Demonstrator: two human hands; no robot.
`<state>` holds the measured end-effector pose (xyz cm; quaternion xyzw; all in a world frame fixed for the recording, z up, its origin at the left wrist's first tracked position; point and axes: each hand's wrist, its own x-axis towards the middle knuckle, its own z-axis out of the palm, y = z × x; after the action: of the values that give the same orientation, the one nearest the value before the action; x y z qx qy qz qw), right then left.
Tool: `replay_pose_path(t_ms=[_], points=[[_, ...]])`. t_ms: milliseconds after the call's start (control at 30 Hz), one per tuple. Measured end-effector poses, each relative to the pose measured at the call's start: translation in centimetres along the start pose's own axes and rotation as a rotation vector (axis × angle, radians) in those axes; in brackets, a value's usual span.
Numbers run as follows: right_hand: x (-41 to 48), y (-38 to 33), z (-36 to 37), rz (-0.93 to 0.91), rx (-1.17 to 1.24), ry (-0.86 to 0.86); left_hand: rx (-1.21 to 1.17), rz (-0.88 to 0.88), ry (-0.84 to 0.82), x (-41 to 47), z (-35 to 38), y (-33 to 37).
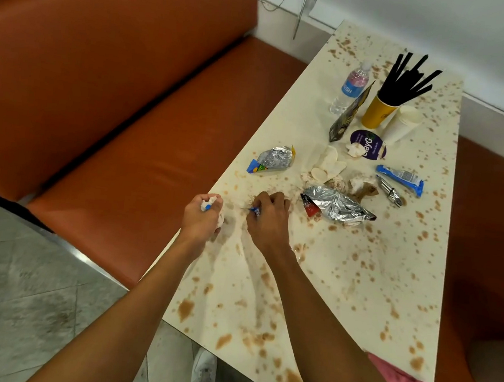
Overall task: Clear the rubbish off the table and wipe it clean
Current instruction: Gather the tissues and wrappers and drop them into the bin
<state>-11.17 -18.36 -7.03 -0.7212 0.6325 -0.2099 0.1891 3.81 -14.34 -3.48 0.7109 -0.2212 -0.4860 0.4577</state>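
The left hand (201, 218) hung at the desk's left edge, its fingers curled tight round a wad of white tissue (207, 202) with a bit of blue showing in it. Just beside it, the right hand (268, 218) was knuckles-up over the desk (358, 293), its fingers closed on a small blue scrap (255, 210) low against the surface. The cream top was spattered all over with brown stains. Near the right hand lay a crumpled silver wrapper with a red end (338, 207), and beyond it some crumpled tissues (358, 182) and pale flat pieces (328, 166). A second silver wrapper (271, 159) lay near the left edge, and a blue wrapper (399, 177) farther right. At the far end stood a water bottle (351, 85), a dark pouch (348, 115), a yellow cup (376, 113) of black sticks, stacked white cups (402, 125) and a purple lid (370, 142). An orange bench (125, 148) ran along the left.
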Motion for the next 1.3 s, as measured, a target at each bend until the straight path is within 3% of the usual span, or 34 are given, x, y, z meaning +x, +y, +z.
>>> replay_pose_path(t_ms=[300, 500, 667, 800, 1000, 1133, 1300], points=[[-2.6, 0.4, -2.9, 0.076, 0.397, 0.025, -0.006, 0.015, -0.033, -0.7, 0.9, 0.1], [-4.9, 2.5, -4.0, 0.091, 0.223, -0.044, 0.038, 0.028, -0.066, -1.6, 1.8, 0.0], [-6.6, 3.0, -4.1, 0.026, -0.075, -0.101, 0.067, 0.009, -0.076, -2.7, 2.4, -0.2], [-7.6, 2.6, -4.1, 0.031, -0.046, 0.048, 0.09, 0.027, -0.058, -3.1, 2.1, -0.5], [-6.9, 1.7, -2.6, -0.03, -0.186, -0.085, 0.105, 0.033, -0.035, -3.1, 1.2, -0.7], [-6.2, 1.4, -1.7, -0.106, -0.264, -0.045, 0.109, 0.027, -0.035, -3.0, 0.7, -0.7], [-6.5, 1.5, -1.5, -0.123, -0.162, -0.02, 0.153, 0.074, -0.041, -2.9, 0.6, -0.7]])
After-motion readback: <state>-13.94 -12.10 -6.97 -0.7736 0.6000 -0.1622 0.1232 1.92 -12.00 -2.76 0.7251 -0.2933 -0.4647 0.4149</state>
